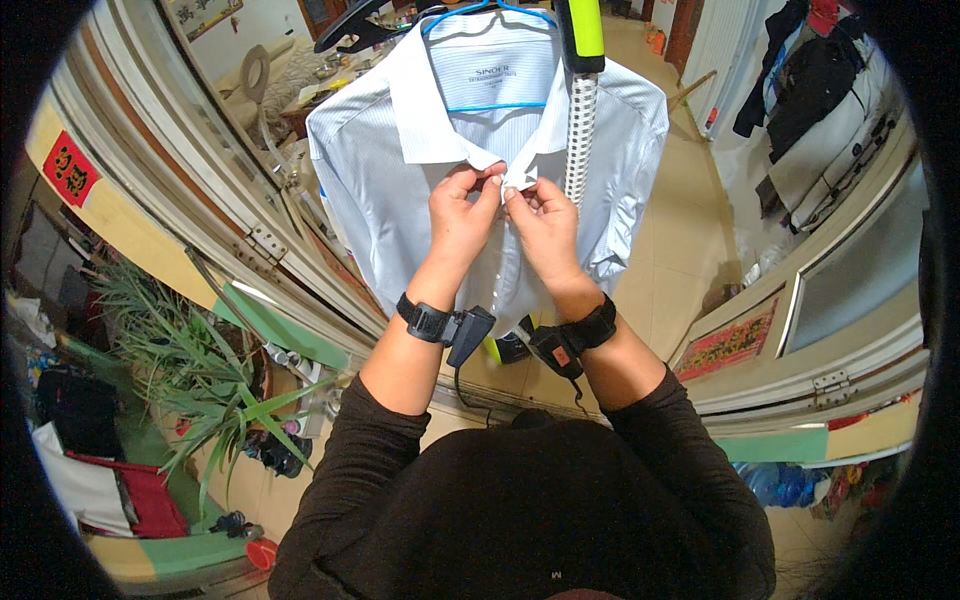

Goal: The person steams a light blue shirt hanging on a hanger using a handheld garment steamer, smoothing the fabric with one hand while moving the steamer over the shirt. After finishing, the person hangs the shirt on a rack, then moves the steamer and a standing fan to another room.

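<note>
A light blue striped dress shirt (360, 187) hangs before me on a blue hanger (450, 15), its front facing me. At the collar opening, my left hand (459, 214) pinches one edge of the shirt's collar (426, 135) between thumb and fingers. My right hand (549, 225) grips the opposite edge close beside it, fingertips nearly meeting. The fingers hide the top button area. Lower down, several small buttons run along the placket (496, 289). A white patterned hose (579, 139), seemingly a garment steamer's, crosses the shirt beside my right hand, below a green and black handle (583, 34).
A black and green base (514, 349) stands on the floor below the shirt. Door frames flank me, with a hinged door (810, 322) at right. Left are a spiky potted plant (202, 375) and a cluttered table (300, 116). Clothes (817, 97) hang far right.
</note>
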The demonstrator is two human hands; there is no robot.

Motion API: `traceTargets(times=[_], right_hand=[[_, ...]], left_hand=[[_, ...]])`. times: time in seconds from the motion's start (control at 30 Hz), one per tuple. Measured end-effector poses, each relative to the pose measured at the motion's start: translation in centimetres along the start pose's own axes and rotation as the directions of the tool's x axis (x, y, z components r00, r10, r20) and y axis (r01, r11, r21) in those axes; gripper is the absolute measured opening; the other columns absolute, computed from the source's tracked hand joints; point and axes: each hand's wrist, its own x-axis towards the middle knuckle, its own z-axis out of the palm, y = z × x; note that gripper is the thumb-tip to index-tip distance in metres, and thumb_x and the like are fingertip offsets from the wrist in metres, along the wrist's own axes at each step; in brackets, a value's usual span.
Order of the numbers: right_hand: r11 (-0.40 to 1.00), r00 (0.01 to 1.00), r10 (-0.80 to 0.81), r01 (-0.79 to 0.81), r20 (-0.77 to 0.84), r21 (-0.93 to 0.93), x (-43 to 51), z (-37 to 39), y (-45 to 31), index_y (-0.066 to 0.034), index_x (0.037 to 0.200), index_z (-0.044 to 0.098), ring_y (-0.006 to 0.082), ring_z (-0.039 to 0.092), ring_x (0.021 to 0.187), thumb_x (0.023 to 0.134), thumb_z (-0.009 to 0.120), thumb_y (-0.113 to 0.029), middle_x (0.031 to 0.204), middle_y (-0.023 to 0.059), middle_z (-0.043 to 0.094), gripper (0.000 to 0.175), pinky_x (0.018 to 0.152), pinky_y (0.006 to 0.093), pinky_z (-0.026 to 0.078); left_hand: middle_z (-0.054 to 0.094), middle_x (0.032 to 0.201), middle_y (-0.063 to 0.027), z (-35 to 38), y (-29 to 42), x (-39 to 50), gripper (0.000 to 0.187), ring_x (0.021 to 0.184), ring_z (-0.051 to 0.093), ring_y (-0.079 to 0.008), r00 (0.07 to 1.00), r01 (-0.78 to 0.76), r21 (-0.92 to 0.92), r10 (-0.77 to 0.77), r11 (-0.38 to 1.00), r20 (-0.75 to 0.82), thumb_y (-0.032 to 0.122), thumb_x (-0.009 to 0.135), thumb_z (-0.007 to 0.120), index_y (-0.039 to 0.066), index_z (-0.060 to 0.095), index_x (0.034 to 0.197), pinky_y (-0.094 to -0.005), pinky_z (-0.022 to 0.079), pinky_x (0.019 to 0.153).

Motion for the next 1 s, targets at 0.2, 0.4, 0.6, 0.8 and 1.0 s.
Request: traceTargets(times=[0.2,0.4,0.6,0.8,1.0], right_hand=[[0.997,0.999,-0.021,0.023,0.028,-0.07,0.3,-0.8,-0.6,0.0011,0.088,0.057,0.0013,0.047,0.064,0.082,0.055,-0.005,0.075,-0.0017,0.056,0.009,0.056,0.0165,0.038],[0.974,0.999,-0.037,0.04,0.017,-0.223,0.3,-0.8,-1.2,0.0016,0.085,0.058,0.0015,0.048,0.063,0.081,0.055,-0.004,0.075,-0.0005,0.058,0.008,0.055,0.0168,0.039],[0.985,0.998,-0.044,0.05,0.04,-0.167,0.0,-0.6,-1.6,0.0024,0.087,0.057,0.0036,0.052,0.064,0.082,0.053,-0.003,0.075,0.0018,0.058,0.009,0.055,0.0176,0.041],[0.994,0.994,0.039,-0.029,0.098,-0.103,0.4,-1.1,-2.2,0.0024,0.091,0.054,0.0073,0.055,0.061,0.082,0.052,-0.003,0.075,0.0041,0.058,0.011,0.055,0.0194,0.046],[0.986,0.992,0.087,-0.073,0.088,-0.153,0.6,-1.1,-3.0,0.0022,0.092,0.054,0.0083,0.055,0.062,0.082,0.05,-0.001,0.076,0.0048,0.058,0.011,0.058,0.0206,0.046]], left_hand=[[0.064,0.087,-0.0063,-0.5,0.8,-0.6,0.016,0.079,0.057,-0.0099,0.996,-0.084,0.074,0.081,0.994,0.042,0.005,0.079,0.059,-0.002,0.062,0.092,-0.0227,0.045,0.073],[0.065,0.083,-0.0093,-0.3,2.2,-0.9,0.014,0.077,0.06,-0.0119,0.994,-0.113,0.167,0.112,0.979,0.021,0.006,0.077,0.06,-0.001,0.063,0.089,-0.0243,0.047,0.069],[0.065,0.08,-0.0101,0.0,3.1,-0.8,0.012,0.072,0.061,-0.0125,0.994,-0.104,0.266,0.111,0.958,-0.014,0.006,0.077,0.06,-0.001,0.062,0.087,-0.0252,0.047,0.064],[0.064,0.075,-0.0093,-0.2,3.8,-0.4,0.013,0.068,0.06,-0.0101,0.996,0.041,0.244,-0.06,0.969,0.073,0.006,0.078,0.059,-0.002,0.061,0.088,-0.0231,0.047,0.061],[0.063,0.074,-0.0092,0.2,4.2,-0.1,0.014,0.067,0.059,-0.0095,0.995,0.072,0.078,-0.077,0.994,0.066,0.007,0.079,0.058,-0.003,0.061,0.088,-0.0233,0.047,0.06]])
